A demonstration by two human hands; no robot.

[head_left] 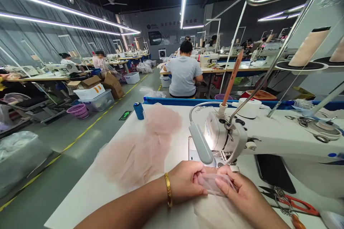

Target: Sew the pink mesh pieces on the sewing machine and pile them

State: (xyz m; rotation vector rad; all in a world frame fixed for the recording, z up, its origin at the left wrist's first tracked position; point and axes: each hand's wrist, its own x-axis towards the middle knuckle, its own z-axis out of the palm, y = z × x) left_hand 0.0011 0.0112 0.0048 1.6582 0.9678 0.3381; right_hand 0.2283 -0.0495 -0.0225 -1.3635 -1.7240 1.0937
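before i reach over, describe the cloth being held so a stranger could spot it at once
Find the sewing machine on the near table, then look to the near side of its lamp. There the left hand and right hand hold a sheer, pale cloth. Unlike the pink pile lying left of it, this one is gripped by both hands.

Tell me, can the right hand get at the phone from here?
Probably yes: the phone lies close to the right hand, its top mostly uncovered, though that hand's grip on the cloth would first have to loosen.
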